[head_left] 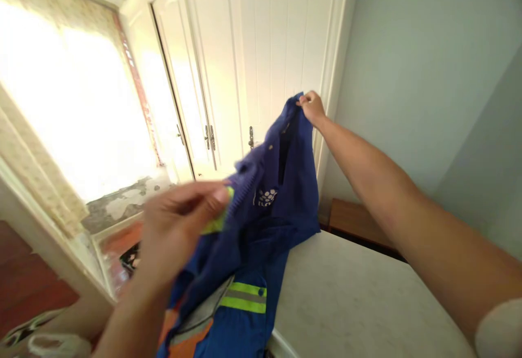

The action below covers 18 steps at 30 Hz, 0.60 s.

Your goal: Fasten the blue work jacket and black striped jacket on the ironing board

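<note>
A blue work jacket hangs stretched between my two hands, its lower part reaching down over the table edge. My right hand, arm held far out, pinches the top corner of the cloth. Nearer to me, my left hand is slightly blurred and grips the jacket's edge by a yellow-green strip, beside what looks like a zip. A white printed logo shows on the blue cloth. Lower down are a yellow-green and grey reflective band and orange patches. Folds hide part of the garment.
A pale marble-look table stands in front of me on the right. Behind it are white wardrobe doors with metal handles and a brown wooden piece. A bright curtained window is at left, and a white plastic bag lies lower left.
</note>
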Each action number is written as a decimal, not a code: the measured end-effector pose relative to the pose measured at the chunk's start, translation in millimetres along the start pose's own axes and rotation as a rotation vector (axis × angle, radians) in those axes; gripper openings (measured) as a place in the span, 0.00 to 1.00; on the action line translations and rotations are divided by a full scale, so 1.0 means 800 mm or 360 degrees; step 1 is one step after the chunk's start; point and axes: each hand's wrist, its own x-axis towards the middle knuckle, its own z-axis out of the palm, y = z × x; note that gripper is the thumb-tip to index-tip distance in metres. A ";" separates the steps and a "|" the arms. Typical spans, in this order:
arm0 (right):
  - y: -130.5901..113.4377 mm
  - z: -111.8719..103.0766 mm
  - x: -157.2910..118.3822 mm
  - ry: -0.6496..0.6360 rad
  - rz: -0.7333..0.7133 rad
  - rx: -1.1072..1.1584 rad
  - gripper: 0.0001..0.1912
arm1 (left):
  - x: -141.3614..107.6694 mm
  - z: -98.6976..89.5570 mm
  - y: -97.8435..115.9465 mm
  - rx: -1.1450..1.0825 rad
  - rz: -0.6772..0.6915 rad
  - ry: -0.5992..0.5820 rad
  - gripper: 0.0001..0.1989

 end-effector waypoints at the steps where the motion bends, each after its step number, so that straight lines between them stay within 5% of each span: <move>1: 0.002 0.012 -0.012 -0.0083 0.0104 -0.0118 0.10 | -0.005 0.003 0.000 0.0134 -0.0043 -0.0149 0.11; 5: 0.030 0.055 -0.081 -0.0389 0.0403 -0.0388 0.13 | -0.043 0.025 -0.039 0.0473 -0.0359 -0.0989 0.13; 7: 0.058 0.068 -0.130 -0.0580 0.0572 -0.0490 0.13 | -0.058 0.027 -0.065 0.0534 -0.0426 -0.1195 0.14; 10: 0.100 0.073 -0.216 -0.0965 0.0800 -0.0584 0.19 | -0.059 -0.001 -0.105 0.0614 -0.0502 -0.0833 0.17; 14: 0.130 0.065 -0.318 -0.1269 0.0927 -0.0598 0.31 | -0.056 -0.078 -0.169 0.1135 -0.0574 -0.0216 0.35; 16: 0.136 0.060 -0.350 -0.1327 0.0926 -0.0588 0.33 | -0.070 -0.109 -0.199 0.1454 -0.0667 -0.0242 0.49; 18: 0.139 0.057 -0.368 -0.1319 0.0912 -0.0597 0.32 | -0.093 -0.125 -0.220 0.1466 -0.0818 -0.0456 0.55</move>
